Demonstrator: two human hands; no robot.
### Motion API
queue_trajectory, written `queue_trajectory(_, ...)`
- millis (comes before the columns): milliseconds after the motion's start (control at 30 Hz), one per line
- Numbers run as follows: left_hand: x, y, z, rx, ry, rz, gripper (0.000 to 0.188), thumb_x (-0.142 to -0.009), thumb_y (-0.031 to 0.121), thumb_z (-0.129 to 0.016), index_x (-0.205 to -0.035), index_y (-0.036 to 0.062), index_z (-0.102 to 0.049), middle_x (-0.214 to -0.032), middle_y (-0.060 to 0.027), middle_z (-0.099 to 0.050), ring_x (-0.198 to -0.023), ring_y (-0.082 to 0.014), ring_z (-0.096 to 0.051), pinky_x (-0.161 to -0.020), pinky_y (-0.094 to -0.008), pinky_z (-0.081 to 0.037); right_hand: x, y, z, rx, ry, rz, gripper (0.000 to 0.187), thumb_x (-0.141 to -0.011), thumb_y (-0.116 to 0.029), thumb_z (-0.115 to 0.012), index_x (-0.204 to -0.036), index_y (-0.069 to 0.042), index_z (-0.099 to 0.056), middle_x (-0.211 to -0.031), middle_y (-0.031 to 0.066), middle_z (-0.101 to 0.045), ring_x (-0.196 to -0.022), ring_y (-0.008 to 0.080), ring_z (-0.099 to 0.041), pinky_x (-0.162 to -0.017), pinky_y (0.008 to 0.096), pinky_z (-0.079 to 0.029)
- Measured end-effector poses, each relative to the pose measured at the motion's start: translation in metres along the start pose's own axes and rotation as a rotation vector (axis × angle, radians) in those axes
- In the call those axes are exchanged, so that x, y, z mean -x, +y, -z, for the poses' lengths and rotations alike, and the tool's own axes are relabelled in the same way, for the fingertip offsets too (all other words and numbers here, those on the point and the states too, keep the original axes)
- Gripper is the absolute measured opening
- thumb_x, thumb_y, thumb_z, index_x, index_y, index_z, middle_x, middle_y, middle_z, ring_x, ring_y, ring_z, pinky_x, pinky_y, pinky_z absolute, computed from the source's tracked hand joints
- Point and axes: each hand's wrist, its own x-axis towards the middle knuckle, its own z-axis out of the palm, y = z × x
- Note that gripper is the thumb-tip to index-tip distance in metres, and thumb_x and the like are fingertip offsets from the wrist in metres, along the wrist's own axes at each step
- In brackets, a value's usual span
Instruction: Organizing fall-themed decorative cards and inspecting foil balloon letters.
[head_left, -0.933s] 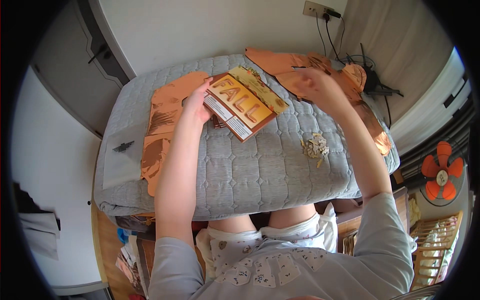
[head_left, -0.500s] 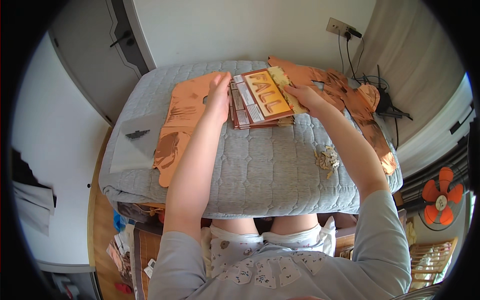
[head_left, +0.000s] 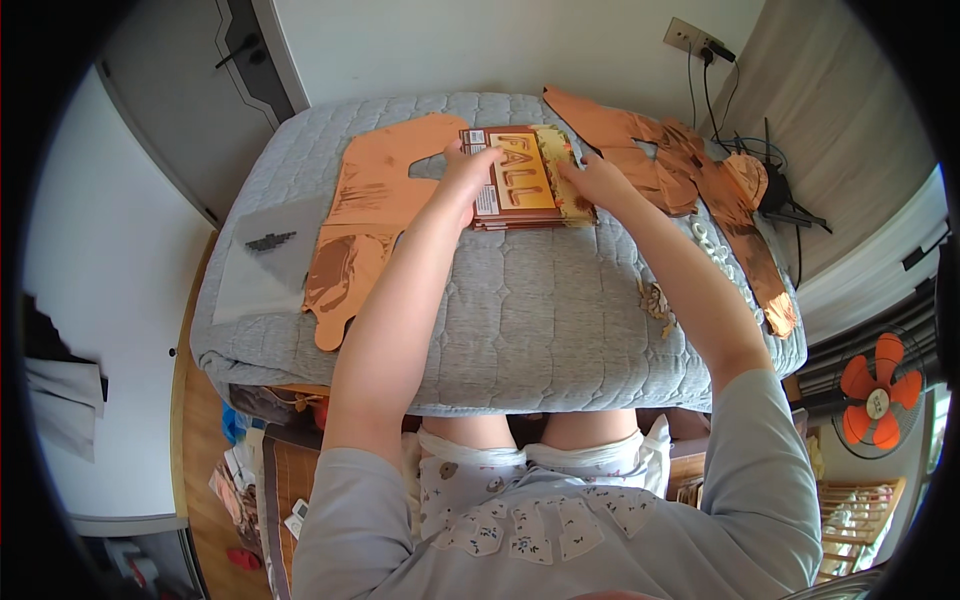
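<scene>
Grey door [head_left: 165, 100] far left, dark handle [head_left: 243, 48] on it. White wall [head_left: 480, 50] straight ahead, socket [head_left: 688, 38] up right, black cords [head_left: 691, 90] trailing down. Grey quilted bed [head_left: 530, 330] here, wooden floor [head_left: 200, 440] to its left. And over right: orange-bladed fan [head_left: 878, 404], slatted wooden rack [head_left: 860, 497] below, bright light [head_left: 942, 180] beyond!

Near middle, the quilted mattress [head_left: 530, 330] leaves passing room. Stacked packets [head_left: 524, 172] block the far middle, flanked left and right by copper foil balloons [head_left: 375, 190].

Brown-and-yellow packages [head_left: 522, 185] lie stacked flat on the grey mattress [head_left: 530, 310].
</scene>
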Motion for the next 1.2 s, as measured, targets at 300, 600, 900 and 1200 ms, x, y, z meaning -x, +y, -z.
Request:
queue_trajectory(300,0.007,0.007,0.011,0.107,-0.164,0.097,0.034,-0.097,0.029,-0.061,-0.123,0.0079,-0.054,-0.123,-0.0066,-0.061,-0.109,-0.0170,-0.060,-0.095,-0.0347,-0.049,-0.011,0.002,0.015,-1.120,-0.384,-0.409,0.044,-0.094,-0.044,-0.065,-0.116,-0.005,-0.064,-0.106,0.0038,-0.066,-0.083,0.0174,-0.060,-0.075,0.0345,-0.049)
queue_trajectory(600,-0.005,-0.001,0.022,0.191,-0.052,0.076,0.041,-0.098,0.024,-0.057,-0.132,0.0059,-0.043,-0.124,-0.0135,-0.060,-0.107,-0.0238,-0.065,-0.083,-0.0452,-0.059,-0.006,-0.022,0.018,-0.771,-0.366,-0.339,0.033,-0.091,-0.035,-0.071,-0.112,-0.010,-0.062,-0.097,0.0015,-0.062,-0.084,0.0158,-0.055,-0.072,0.0319,-0.045)
queue_trajectory(900,-0.004,-0.007,0.015,0.248,-0.105,0.110,0.063,-0.095,0.023,-0.061,-0.143,0.0069,-0.025,-0.138,-0.0186,-0.045,-0.119,-0.0291,-0.057,-0.084,-0.0509,-0.058,-0.010,-0.026,0.027,-1.189,-0.469,-0.500,0.034,-0.095,-0.028,-0.068,-0.119,-0.005,-0.060,-0.113,0.0070,-0.065,-0.099,0.0209,-0.063,-0.088,0.0371,-0.053)
queue_trajectory(1200,-0.009,0.001,0.032,0.327,-0.274,0.191,0.082,-0.093,0.036,-0.065,-0.153,0.0064,-0.018,-0.139,-0.0200,-0.046,-0.125,-0.0295,-0.052,-0.091,-0.0528,-0.053,0.045,-0.030,0.026,-1.210,-0.248,-0.213,0.037,-0.091,-0.014,-0.073,-0.122,0.000,-0.058,-0.115,0.0110,-0.069,-0.101,0.0223,-0.068,-0.087,0.0394,-0.057)
